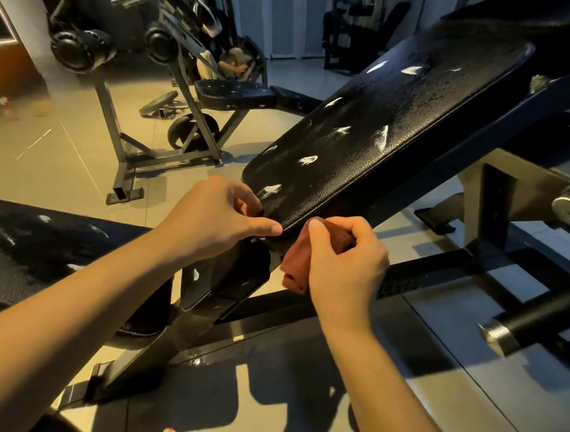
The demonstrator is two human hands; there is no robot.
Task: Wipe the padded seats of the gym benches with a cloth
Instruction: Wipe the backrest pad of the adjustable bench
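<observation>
A black padded bench pad (387, 121) slopes up to the right, with several white torn patches on its surface. My left hand (219, 215) grips the pad's near lower corner, thumb along the edge and fingers curled on top. My right hand (340, 262) holds a bunched reddish-brown cloth (298, 267) just below that same edge. A second black padded seat (36, 247) lies at the left, also scuffed white.
The bench's black steel frame (424, 269) runs across the tiled floor beneath my hands. Another bench with a black seat (234, 93) and weight plates (80, 48) stands behind. A bar end (501, 334) juts in at the right. A person sits in the far background.
</observation>
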